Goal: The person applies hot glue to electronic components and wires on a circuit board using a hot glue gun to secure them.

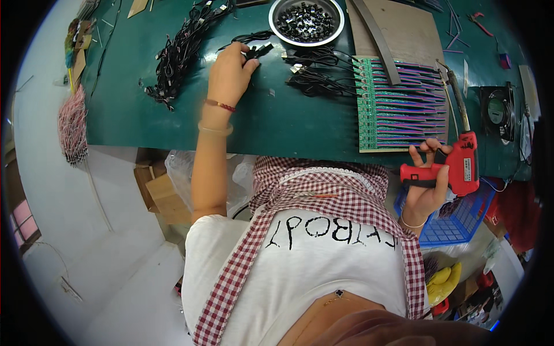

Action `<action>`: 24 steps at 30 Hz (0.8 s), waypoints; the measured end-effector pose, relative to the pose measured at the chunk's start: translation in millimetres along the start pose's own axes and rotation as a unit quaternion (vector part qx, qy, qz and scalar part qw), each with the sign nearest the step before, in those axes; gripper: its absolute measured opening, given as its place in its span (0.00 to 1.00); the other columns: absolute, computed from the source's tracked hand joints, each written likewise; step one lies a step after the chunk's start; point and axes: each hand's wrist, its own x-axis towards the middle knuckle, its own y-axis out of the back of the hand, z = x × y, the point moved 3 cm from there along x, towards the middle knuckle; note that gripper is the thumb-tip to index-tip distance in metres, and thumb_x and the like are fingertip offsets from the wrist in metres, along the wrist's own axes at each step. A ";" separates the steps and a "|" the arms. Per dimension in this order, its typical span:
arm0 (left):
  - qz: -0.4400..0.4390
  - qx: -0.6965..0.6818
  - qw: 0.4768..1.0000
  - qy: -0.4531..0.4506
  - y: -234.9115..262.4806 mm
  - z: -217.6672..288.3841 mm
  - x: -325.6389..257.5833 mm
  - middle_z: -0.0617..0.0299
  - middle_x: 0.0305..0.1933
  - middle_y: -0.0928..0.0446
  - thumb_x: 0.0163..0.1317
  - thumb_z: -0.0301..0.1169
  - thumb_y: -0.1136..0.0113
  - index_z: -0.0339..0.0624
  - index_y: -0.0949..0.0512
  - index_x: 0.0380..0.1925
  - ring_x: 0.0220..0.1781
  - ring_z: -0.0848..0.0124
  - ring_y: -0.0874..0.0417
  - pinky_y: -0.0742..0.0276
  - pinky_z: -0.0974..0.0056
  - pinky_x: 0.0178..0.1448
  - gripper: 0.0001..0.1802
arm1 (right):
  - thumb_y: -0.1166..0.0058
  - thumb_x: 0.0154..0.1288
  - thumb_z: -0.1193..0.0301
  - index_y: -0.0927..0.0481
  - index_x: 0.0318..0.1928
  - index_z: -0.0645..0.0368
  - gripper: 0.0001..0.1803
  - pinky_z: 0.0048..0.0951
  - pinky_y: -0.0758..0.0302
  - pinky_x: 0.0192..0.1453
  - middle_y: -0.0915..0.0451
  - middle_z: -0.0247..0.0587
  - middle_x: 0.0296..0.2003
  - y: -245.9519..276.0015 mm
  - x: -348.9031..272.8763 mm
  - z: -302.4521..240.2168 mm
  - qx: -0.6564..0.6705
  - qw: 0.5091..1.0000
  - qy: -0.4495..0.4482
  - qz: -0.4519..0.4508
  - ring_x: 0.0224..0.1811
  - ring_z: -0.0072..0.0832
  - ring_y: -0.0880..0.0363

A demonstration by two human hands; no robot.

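Observation:
My left hand (229,72) is over the green table, its fingers closed around a black cable (258,52) whose dark end pokes out past the thumb. My right hand (424,199) grips the handle of a red soldering gun (463,164), its long metal tip pointing away from me along the right edge of the boards. A row of green circuit boards (366,109) lies between my hands, with pink, blue and black wires (410,109) running rightward. Black cables with metal plugs (317,78) lie at the far left end of the row.
A metal bowl (272,26) of small black parts stands at the back. Left of it lies a thick bundle of black cables (179,57). A grey strip (378,40) crosses the brown board (415,29). A black fan (497,112) and red-handled pliers (480,24) are at right.

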 end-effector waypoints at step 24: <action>0.143 -0.565 0.812 0.034 29.4 117.7 -79.3 0.55 0.47 0.28 0.55 0.24 0.40 0.38 0.31 0.44 0.48 0.62 0.25 0.31 0.60 0.56 0.17 | 0.45 0.60 0.83 0.36 0.56 0.67 0.24 0.29 0.22 0.44 0.21 0.43 0.35 -81.8 3.6 1.2 -0.251 0.965 -0.064 -0.041 0.37 0.27 0.20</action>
